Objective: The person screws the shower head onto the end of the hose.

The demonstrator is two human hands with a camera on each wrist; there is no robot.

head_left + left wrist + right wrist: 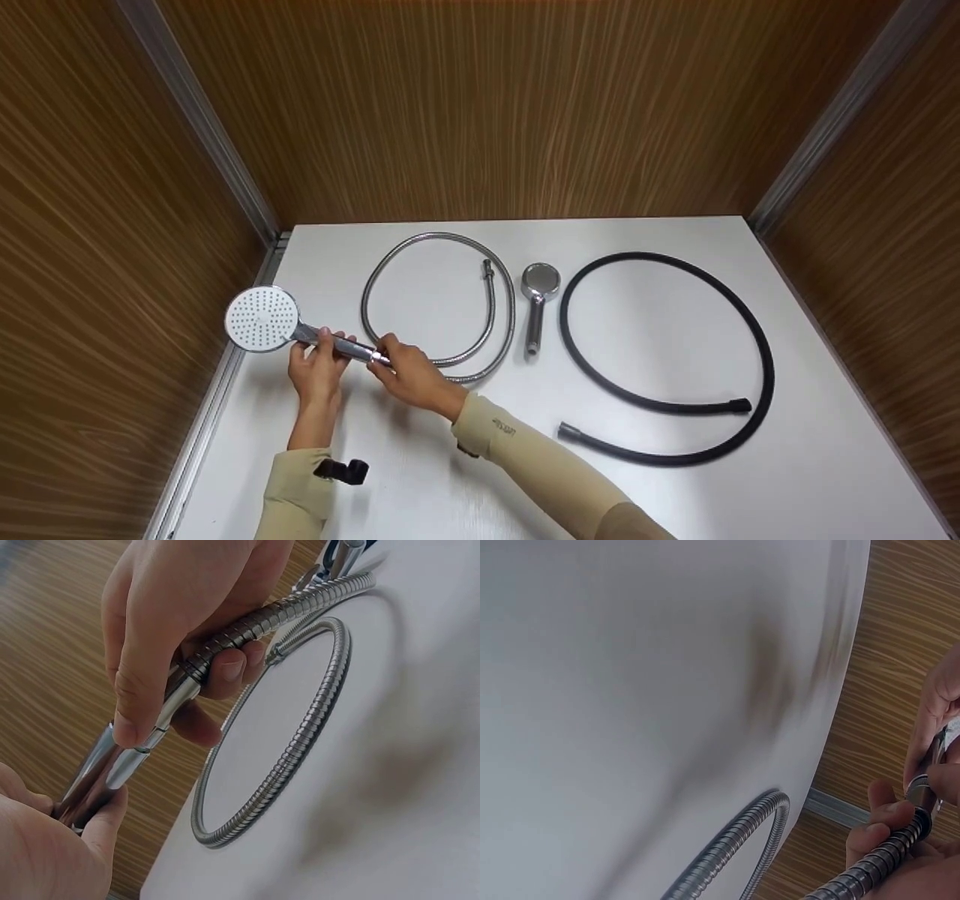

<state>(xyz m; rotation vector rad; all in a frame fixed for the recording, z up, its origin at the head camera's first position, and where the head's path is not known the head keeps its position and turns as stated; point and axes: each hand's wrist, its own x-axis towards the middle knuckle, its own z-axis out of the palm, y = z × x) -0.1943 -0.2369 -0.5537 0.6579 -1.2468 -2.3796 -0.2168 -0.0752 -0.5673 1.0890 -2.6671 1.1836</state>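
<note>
A large hand shower with a white, dotted face and chrome handle is held above the table's left side. My left hand grips its handle, thumb on top and fingers beneath. At the lower end of the handle, my right hand pinches the end fitting of a silver metal shower hose. In the left wrist view the fitting and handle end meet in line; the thread is hidden. The rest of the hose loops on the table, its other end fitting lying inside the loop.
A smaller chrome hand shower lies right of the metal hose. Farther right a black shower hose lies in a wide loop. Wood-grain panels stand behind and beside the white table.
</note>
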